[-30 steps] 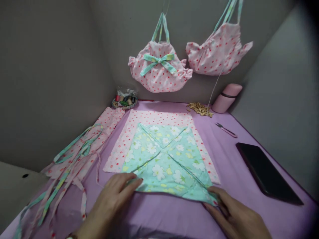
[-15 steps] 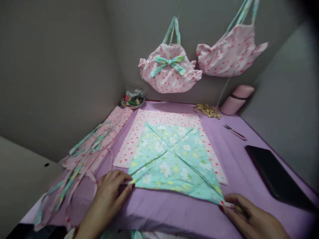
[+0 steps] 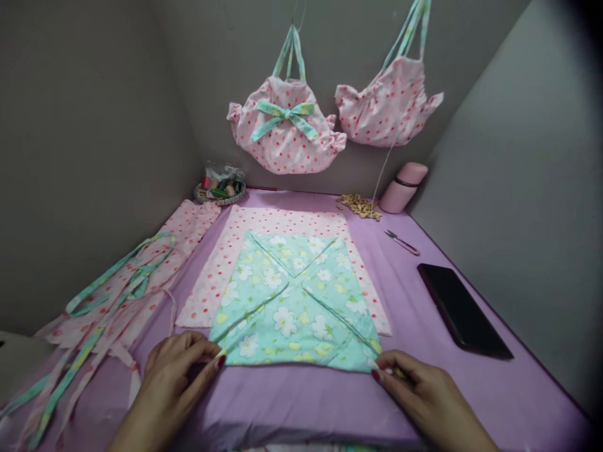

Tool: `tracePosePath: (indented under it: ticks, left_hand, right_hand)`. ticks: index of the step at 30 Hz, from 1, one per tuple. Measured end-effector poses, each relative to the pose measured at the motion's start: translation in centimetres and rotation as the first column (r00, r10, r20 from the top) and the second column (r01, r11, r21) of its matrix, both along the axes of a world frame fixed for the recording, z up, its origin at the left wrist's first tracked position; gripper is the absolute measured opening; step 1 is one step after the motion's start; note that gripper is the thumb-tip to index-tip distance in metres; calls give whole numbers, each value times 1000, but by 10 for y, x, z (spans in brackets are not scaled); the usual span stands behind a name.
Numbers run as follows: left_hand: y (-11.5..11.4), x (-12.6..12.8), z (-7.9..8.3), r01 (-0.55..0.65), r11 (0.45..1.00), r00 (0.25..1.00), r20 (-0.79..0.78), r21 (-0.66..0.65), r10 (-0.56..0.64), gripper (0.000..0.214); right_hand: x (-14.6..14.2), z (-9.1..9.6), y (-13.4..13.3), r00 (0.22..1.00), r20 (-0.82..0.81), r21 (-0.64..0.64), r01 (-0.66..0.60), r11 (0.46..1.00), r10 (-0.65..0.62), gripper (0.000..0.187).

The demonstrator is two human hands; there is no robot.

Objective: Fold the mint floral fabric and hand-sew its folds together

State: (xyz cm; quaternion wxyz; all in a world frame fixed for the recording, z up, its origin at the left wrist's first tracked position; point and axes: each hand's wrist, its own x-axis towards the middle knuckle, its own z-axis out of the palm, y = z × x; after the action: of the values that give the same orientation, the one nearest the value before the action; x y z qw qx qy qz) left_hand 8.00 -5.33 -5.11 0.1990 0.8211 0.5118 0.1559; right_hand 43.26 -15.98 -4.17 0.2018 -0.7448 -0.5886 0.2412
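A mint floral fabric (image 3: 294, 307), folded into crossing triangular flaps, lies on a pink polka-dot fabric (image 3: 277, 223) on the purple table. My left hand (image 3: 176, 370) pinches the floral piece's near left corner. My right hand (image 3: 419, 392) pinches its near right corner. Both hands rest on the table at the front edge of the fabric, fingers pressed together on the corners.
Pink and mint strips (image 3: 108, 301) lie at the left. Two polka-dot bags (image 3: 285, 129) (image 3: 386, 107) hang on the back wall. A thread basket (image 3: 220, 188), wooden beads (image 3: 360, 206), a pink bottle (image 3: 402, 186), snips (image 3: 401, 242) and a black phone (image 3: 461, 311) sit around.
Both hands slid outward along the floral fabric's near edge to its two corners and now pinch them. The camera view shifted slightly.
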Motion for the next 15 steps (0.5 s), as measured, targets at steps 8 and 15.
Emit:
tracePosePath:
  ticks: [8, 15]
  left_hand:
    - [2, 3, -2, 32, 998, 997, -78, 58, -28, 25]
    - [12, 1, 2, 71, 996, 990, -128, 47, -65, 29]
  right_hand:
    - [6, -8, 0, 999, -9, -44, -47, 998, 47, 32]
    - [8, 0, 3, 996, -21, -48, -83, 995, 82, 30]
